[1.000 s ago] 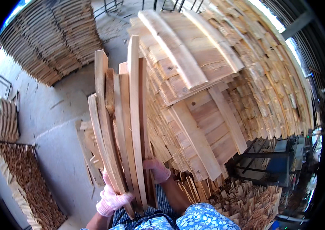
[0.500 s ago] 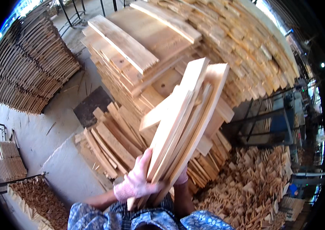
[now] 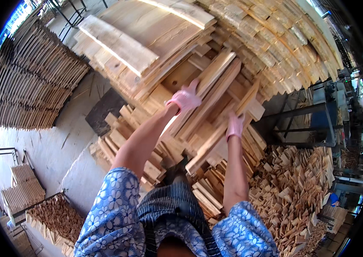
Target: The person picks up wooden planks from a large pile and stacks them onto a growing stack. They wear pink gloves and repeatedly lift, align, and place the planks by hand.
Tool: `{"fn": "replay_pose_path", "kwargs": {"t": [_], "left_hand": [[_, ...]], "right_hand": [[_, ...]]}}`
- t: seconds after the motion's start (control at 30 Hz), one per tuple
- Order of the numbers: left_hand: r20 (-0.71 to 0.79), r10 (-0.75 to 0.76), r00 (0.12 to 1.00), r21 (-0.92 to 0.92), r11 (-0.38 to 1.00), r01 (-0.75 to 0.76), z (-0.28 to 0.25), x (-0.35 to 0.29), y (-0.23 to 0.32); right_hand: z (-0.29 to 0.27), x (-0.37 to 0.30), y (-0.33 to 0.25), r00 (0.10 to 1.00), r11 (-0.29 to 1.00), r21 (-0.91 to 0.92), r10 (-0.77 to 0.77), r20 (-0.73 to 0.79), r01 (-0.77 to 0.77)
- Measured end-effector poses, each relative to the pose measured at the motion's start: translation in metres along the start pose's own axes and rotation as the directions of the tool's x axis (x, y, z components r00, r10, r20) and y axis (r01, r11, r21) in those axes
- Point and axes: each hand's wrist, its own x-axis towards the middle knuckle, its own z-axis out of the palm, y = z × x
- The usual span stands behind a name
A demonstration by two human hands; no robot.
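Note:
Both my hands wear pink gloves and reach forward over a pile of wooden boards. My left hand is closed around the left edge of a pale wooden plank, partly hiding its lower part. Beside that plank lies a browner plank, slanting the same way. My right hand grips a separate narrow plank to the right, with a gap between it and the others. Some of the right fingers are hidden or blurred. Under these planks lie more boards, set crosswise.
A tall board stack stands ahead, with layered planks at the far right. Loose strips lie close to my legs. Many short offcuts fill the right. Another tall stack stands left, beyond bare concrete floor.
My arms have stretched forward from my body. The bundle of planks, held raised between both hands, is now lower over the pile and spread apart, one plank in my right hand.

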Motion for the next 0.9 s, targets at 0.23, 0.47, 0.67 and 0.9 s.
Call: {"fn": "replay_pose_path", "kwargs": {"t": [0.23, 0.47, 0.67, 0.9], "left_hand": [[0.253, -0.327, 0.911, 0.059, 0.945, 0.322, 0.001, 0.01, 0.003], [0.24, -0.244, 0.94, -0.173, 0.942, 0.289, -0.011, 0.05, -0.115], [0.286, -0.286, 0.915, 0.126, 0.957, 0.26, -0.007, 0.045, -0.06], [0.314, -0.414, 0.854, 0.178, 0.91, 0.376, -0.022, 0.023, 0.004]], "right_hand": [[-0.02, 0.001, 0.013, 0.943, 0.587, -0.751, 0.075, -0.323, -0.304], [0.06, -0.013, -0.046, 0.989, 0.853, -0.504, -0.099, 0.105, 0.139], [0.105, -0.007, -0.073, 0.951, 0.884, -0.383, 0.307, 0.046, -0.267], [0.054, 0.002, -0.04, 0.97, 0.957, -0.196, 0.23, 0.076, -0.212]]}}
